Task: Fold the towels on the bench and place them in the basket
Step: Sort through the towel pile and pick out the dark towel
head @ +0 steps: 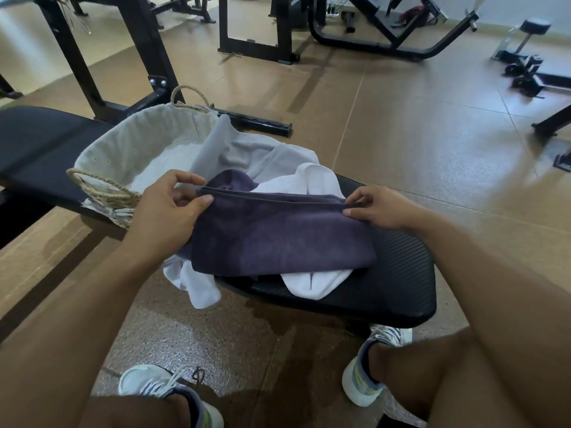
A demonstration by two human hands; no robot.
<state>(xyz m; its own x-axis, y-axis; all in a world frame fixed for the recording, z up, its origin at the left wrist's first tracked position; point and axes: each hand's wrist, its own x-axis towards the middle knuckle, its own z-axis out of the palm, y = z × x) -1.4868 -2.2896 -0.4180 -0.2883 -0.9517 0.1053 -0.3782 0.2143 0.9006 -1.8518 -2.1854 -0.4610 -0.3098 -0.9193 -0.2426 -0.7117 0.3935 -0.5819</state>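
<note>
Purple towel (278, 239) lies mid-frame on the bench (401, 291), atop white towels (312, 180). Its long axis runs left-right, folded edge on the far side. My left hand (167, 211) pinches the edge's left corner, right hand (380, 208) the right; both equally near. Basket (129, 143) sits up-left, so I judge the left hand leads the transfer.

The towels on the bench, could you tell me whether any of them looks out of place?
Yes: the grey towel lies unfolded, draped over the basket rim, and a white towel hangs off the bench edge toward the floor.
</note>
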